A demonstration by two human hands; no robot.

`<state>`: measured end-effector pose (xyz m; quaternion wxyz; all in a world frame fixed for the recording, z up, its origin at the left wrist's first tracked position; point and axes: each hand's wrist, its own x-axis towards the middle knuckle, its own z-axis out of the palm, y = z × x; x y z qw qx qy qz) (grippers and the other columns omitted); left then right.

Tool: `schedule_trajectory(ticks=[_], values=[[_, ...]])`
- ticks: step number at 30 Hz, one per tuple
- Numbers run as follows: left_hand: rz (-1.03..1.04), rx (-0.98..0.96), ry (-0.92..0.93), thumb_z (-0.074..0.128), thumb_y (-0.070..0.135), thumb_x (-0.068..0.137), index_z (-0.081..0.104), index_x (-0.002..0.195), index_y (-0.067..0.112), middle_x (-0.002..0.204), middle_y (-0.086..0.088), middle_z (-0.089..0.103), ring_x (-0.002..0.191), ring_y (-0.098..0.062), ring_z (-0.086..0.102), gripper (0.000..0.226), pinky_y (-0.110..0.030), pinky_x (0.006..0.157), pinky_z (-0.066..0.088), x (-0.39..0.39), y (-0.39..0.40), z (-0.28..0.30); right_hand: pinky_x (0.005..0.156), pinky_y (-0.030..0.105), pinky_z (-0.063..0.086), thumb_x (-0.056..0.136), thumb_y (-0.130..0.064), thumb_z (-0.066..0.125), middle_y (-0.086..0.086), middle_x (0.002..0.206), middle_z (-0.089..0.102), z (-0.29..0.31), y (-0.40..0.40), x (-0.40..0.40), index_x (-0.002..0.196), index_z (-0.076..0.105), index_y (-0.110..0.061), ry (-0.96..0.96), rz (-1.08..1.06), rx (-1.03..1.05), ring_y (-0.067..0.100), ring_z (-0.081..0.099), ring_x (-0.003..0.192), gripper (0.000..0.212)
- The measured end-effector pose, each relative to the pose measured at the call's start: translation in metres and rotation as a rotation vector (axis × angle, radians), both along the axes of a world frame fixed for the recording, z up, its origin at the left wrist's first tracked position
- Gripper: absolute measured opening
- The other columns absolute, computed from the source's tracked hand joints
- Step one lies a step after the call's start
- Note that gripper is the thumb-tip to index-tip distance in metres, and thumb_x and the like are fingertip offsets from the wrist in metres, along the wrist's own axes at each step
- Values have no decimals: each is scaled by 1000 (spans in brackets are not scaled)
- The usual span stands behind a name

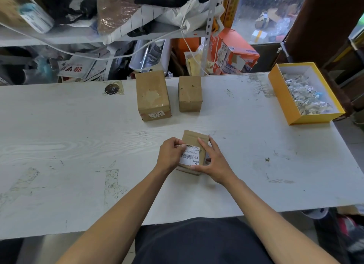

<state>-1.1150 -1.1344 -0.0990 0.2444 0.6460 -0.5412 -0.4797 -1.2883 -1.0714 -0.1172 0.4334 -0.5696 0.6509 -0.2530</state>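
Small box [195, 137]: lies flat on the tabletop [78, 145], straight in front of the person, where both arms reach it without stretching.
Label [190, 155]: white, with a barcode, on the box's top face; its upper left corner sits between fingers.
Left grip [169, 155]: thumb and forefinger pinching that corner of the label. I cannot tell whether it is being peeled off or laid down.
Right grip [214, 165]: fingers spread and laid over the box's right side, clasping nothing. I take it as bracing, so the light box does not slide while the other hand works.
2 other boxes [152, 95]: side by side farther back, apart from each other and well out of the hands' way.
Yellow tray [279, 90]: at the far right corner, holding crumpled scraps [307, 94]; probably where the waste paper goes.
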Motion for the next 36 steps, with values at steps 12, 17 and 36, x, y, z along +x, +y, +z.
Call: schedule_trajectory(ticks=[12, 17, 36], values=[[10, 45, -39, 63, 13, 92, 63, 85, 17, 85, 3, 66, 78, -14, 62, 8, -24, 64, 47, -3, -1, 5, 111, 39, 40, 65, -44, 87, -16, 162, 3, 0, 0, 0, 147, 30, -49, -14, -10, -7, 10, 24, 145, 100], [27, 76, -22, 63, 13, 93, 63, 86, 15, 85, 0, 67, 76, -15, 62, 7, -25, 62, 46, -5, -2, 7, 110, 39, 41, 67, -43, 87, -16, 162, 3, 1, 0, -1, 147, 29, -48, -16, -3, -6, 9, 23, 145, 99], [40, 119, 55, 62, 11, 93, 62, 80, 17, 87, -6, 69, 79, -21, 64, 14, -38, 76, 54, -2, -2, 8, 113, 44, 37, 65, -45, 87, -13, 162, 3, -3, -2, -2, 147, 28, -49, -23, 0, 0, 18, 27, 145, 101]])
